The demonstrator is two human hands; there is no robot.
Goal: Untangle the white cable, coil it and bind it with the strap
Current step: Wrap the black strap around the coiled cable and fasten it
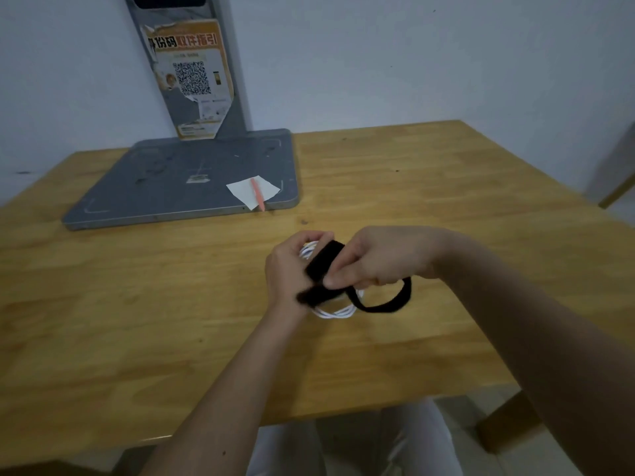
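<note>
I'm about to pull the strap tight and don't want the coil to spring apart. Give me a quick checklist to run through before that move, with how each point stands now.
1. White cable gathered into a coil: ok, several loops lie together.
2. Left hand holds the coil: ok, its fingers curl round the loops.
3. Right hand has the black strap: ok, thumb and fingers pinch it.
4. Strap wrapped fully round the bundle: not ok, a long loop of it hangs free to the right.
5. Strap end fastened on itself: cannot tell, blurred and partly hidden by the hands.
6. Cable plugs tucked in: cannot tell, neither shows.
</note>
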